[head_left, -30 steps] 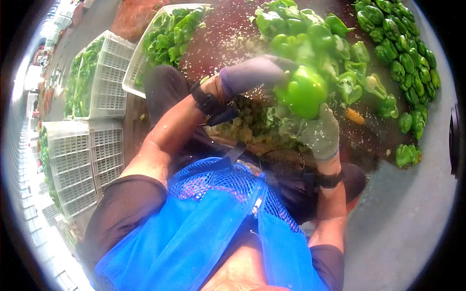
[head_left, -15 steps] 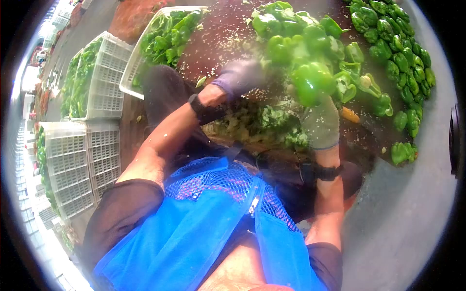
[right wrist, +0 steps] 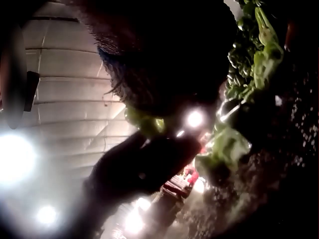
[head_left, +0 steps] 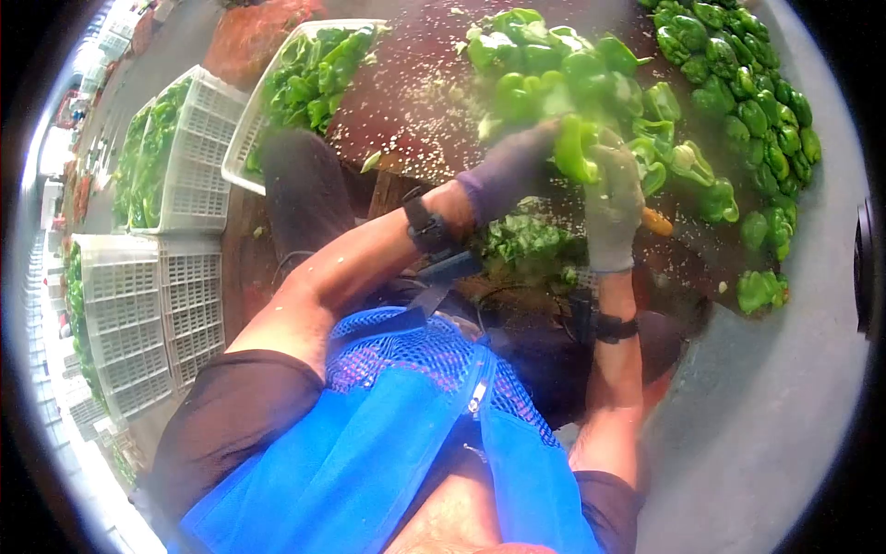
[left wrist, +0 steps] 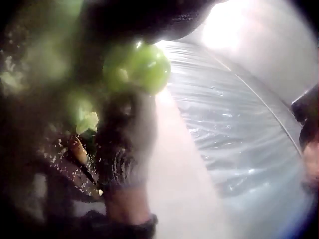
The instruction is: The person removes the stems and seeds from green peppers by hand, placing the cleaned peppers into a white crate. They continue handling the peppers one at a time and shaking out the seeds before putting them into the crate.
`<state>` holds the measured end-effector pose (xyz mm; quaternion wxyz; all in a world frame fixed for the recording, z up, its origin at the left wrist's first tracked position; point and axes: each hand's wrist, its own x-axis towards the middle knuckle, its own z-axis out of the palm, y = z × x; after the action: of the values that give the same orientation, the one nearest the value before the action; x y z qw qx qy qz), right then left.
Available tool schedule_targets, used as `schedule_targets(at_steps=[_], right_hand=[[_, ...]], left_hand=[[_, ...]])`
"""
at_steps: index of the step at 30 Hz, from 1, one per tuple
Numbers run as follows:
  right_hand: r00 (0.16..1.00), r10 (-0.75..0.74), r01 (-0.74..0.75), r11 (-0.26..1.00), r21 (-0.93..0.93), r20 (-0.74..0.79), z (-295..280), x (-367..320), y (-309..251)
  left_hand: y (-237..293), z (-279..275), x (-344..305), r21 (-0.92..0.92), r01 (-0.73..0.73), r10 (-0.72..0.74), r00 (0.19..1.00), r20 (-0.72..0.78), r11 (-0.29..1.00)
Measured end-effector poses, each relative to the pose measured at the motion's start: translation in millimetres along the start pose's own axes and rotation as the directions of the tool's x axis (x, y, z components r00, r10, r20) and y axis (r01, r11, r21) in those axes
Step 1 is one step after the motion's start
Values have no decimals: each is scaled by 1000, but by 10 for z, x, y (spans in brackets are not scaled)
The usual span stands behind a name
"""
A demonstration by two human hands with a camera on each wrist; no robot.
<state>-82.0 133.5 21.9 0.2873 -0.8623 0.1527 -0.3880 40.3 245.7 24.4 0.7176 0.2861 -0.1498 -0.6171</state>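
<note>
In the head view a bright green bell pepper (head_left: 576, 152) is held up between both hands, over the heap of peppers. My right hand (head_left: 612, 198), in a pale glove, grips it from the right and below. My left hand (head_left: 512, 174), in a purple glove, has its fingers at the pepper's left side and holds it there; its thumb is hidden. The left wrist view shows the same pepper (left wrist: 144, 69) as a shiny round side, the right hand below it. Dark hands mostly cover the pepper (right wrist: 147, 123) in the right wrist view.
Cut peppers (head_left: 655, 138) lie on the dark red, seed-strewn surface (head_left: 406, 102), beside an orange handle (head_left: 656, 222). Whole peppers (head_left: 761, 120) are heaped along the right edge. White crates (head_left: 198, 148) of green peppers stand at left. Green scraps (head_left: 526, 242) lie below the hands.
My left hand drew away from the pepper to the left, then came back to it. The pepper has turned and shows a narrower side. The right hand stays on it.
</note>
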Motion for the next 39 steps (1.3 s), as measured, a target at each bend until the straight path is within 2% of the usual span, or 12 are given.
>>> schedule_targets(at_steps=[11, 15, 18, 22, 23, 28, 31, 33, 34, 35, 37, 39], right_hand=[[964, 185, -243, 905, 348, 190, -47, -135, -335], [780, 500, -580, 350, 735, 377, -42, -267, -352], [656, 564, -566, -74, 821, 503, -165, -259, -355], [727, 374, -381, -480, 791, 577, -299, -103, -484], [730, 337, -358, -554, 752, 595, -294, -72, -511], [688, 466, -365, -441, 820, 556, -204, -107, -386], [848, 447, -522, 610, 596, 286, -311, -158, -396], [957, 249, -278, 931, 237, 146, -263, -198, -357], [970, 216, -233, 955, 186, 107, -234, -224, -318], [971, 225, -238, 950, 202, 85, -196, -239, -282], [958, 283, -287, 924, 251, 54, -136, -277, -208], [937, 347, -341, 885, 318, 38, -116, -304, -148]], left_hand=[[-169, 84, 10, 641, -104, 358, 890, -281, 761], [-115, 91, -66, 991, 102, 585, 800, -132, 84], [59, 61, -143, 869, 348, 541, 833, -115, -351], [207, -533, -114, 586, 421, 465, 881, -83, -692], [274, -393, -237, 756, 229, 589, 770, 245, -613], [252, -5, -339, 941, -13, 722, 638, 269, -339], [279, 454, -459, 953, -118, 681, 675, 284, -280], [162, 333, -470, 888, -246, 714, 528, 460, -389], [92, 185, -449, 935, -214, 745, 565, 355, -283], [6, 18, -396, 951, -227, 776, 631, -22, 212], [145, -60, -415, 750, -33, 524, 736, -429, 660], [159, -39, -331, 575, -17, 372, 778, -506, 818]])
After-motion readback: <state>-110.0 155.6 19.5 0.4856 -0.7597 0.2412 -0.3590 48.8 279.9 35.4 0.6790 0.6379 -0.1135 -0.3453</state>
